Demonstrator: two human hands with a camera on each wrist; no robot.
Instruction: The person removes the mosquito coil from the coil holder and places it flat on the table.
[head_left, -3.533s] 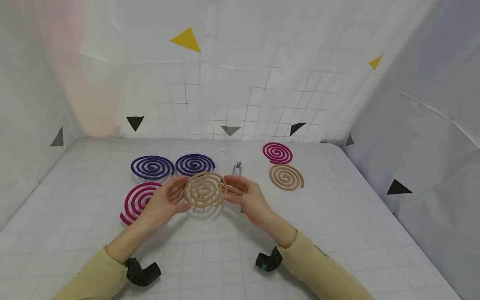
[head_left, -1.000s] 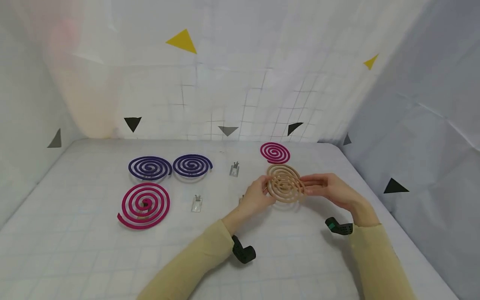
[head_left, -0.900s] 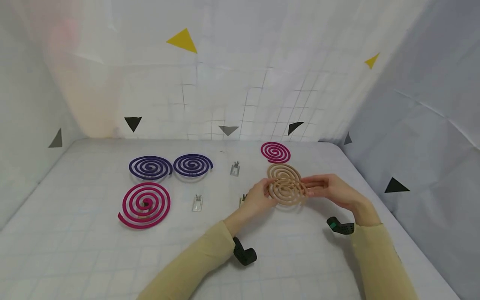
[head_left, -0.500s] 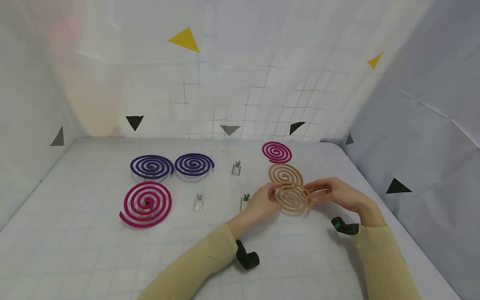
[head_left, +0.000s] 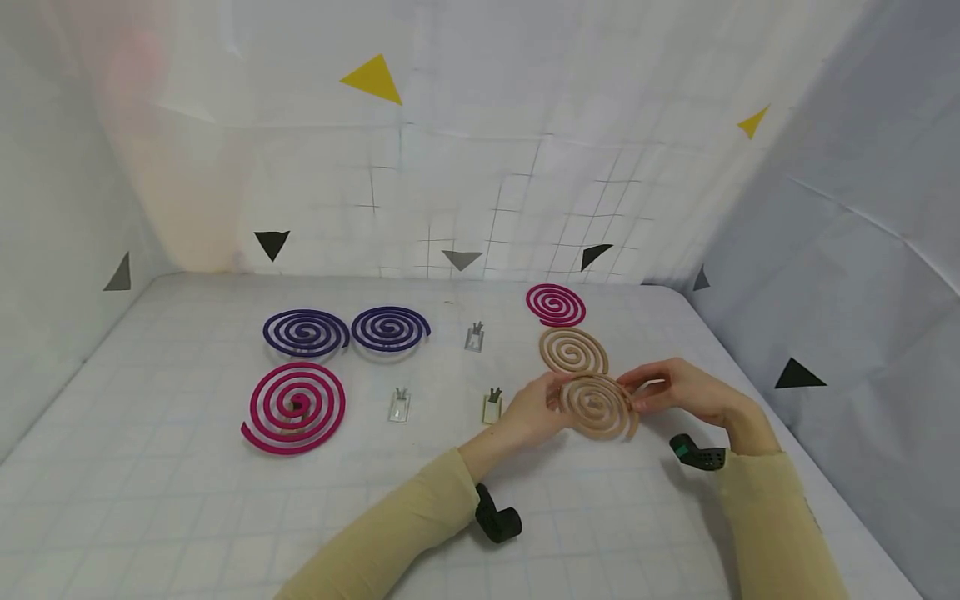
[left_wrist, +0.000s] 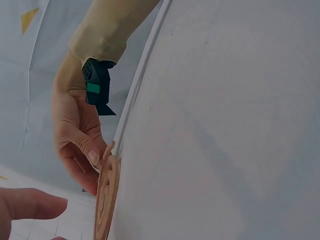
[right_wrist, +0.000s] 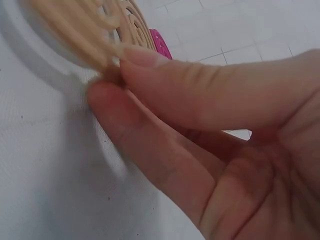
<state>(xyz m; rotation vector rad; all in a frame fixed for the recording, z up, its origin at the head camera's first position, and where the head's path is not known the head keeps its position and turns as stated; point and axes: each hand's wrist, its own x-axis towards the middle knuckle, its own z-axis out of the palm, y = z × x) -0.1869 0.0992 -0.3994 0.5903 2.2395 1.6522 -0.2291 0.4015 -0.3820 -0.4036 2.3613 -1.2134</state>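
A tan mosquito coil point(head_left: 595, 406) lies flat, close over the table, just in front of another tan coil point(head_left: 574, 352), whose near edge it overlaps in the head view. My right hand point(head_left: 686, 392) is at its right side; in the right wrist view the thumb point(right_wrist: 165, 85) and index finger pinch the tip of the coil point(right_wrist: 70, 35). My left hand point(head_left: 534, 410) is at the opposite edge with loosely bent fingers. Seen from the left wrist, the left thumb point(left_wrist: 37, 203) stands apart from the coil point(left_wrist: 106, 195).
Behind sits a pink coil point(head_left: 556, 305). To the left are two dark blue coils point(head_left: 306, 332) and a larger pink coil point(head_left: 297, 405). Small metal coil stands point(head_left: 399, 406) point(head_left: 475, 337) point(head_left: 492, 407) are on the white table point(head_left: 360, 517). Walls of white sheeting point(head_left: 480, 167) enclose it.
Both hands have carried the tan coil from the middle of the table to the right, then brought it nearer and lower, from over the other tan coil to just in front of it.
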